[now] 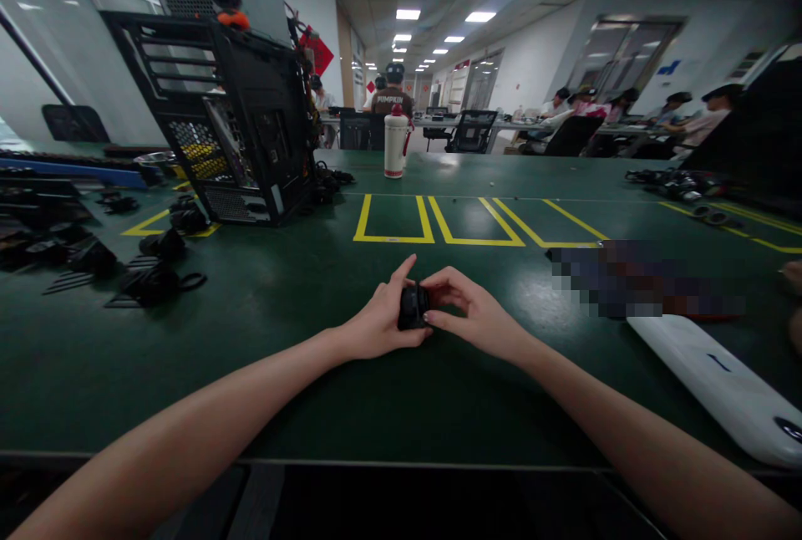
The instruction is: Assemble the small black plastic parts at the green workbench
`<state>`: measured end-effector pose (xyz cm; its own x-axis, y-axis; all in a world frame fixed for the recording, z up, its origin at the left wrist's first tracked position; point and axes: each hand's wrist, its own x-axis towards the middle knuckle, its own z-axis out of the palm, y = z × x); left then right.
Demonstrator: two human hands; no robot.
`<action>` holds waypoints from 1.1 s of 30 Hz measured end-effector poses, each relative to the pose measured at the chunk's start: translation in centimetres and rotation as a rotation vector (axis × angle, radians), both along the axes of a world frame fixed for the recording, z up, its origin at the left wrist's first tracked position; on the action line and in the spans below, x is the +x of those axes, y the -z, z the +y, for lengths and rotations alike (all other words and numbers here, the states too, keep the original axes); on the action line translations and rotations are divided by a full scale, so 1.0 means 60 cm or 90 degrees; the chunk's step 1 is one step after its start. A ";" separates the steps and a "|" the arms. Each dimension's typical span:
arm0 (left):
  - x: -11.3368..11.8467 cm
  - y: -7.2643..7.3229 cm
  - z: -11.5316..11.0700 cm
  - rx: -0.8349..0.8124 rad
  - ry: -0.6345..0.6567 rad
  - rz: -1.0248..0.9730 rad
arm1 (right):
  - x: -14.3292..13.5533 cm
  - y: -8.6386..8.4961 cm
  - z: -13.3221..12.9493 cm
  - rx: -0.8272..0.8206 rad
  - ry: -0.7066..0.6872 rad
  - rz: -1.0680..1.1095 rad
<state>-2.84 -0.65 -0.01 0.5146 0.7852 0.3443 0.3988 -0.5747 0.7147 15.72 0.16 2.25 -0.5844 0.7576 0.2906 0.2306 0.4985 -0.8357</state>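
The green counter [376, 423] spreads wide, leaving room to move between the grips and its near edge, which crosses beneath both forearms. Well to the left stands a black computer case [276, 139]. Yellow tape outlines [407, 240] lie beyond the fingers. A white, round-ended device [695, 373] narrows the room at right, reaching toward the near edge. Past the tape stands an upright bottle [394, 147]. The left grip [376, 323] wraps a small black object [412, 306] midway across; the right grip [473, 318] holds its right side by thumb and fingertips.
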 end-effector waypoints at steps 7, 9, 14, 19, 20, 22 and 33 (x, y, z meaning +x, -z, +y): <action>-0.001 -0.002 -0.001 -0.015 0.000 0.000 | -0.004 0.003 0.000 -0.025 0.028 0.030; -0.001 -0.002 -0.001 -0.021 -0.001 -0.002 | -0.005 0.003 0.000 -0.071 0.049 0.011; -0.001 0.001 0.000 -0.012 -0.001 0.002 | -0.003 -0.002 -0.004 -0.080 0.002 -0.017; 0.001 -0.001 0.000 -0.010 0.003 0.004 | 0.000 -0.001 -0.002 -0.024 -0.001 -0.005; 0.001 -0.001 0.000 -0.012 0.002 0.003 | 0.000 0.000 -0.002 -0.043 0.006 -0.001; 0.000 -0.002 0.000 -0.017 0.001 0.005 | -0.002 0.001 0.000 -0.083 0.027 0.003; -0.001 -0.003 0.001 -0.028 0.017 0.012 | 0.002 -0.002 0.000 -0.040 0.005 -0.026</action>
<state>-2.92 -0.62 0.15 0.5416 0.7851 0.3005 0.3969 -0.5539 0.7319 15.82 0.16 2.36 -0.5888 0.7781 0.2187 0.2686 0.4435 -0.8551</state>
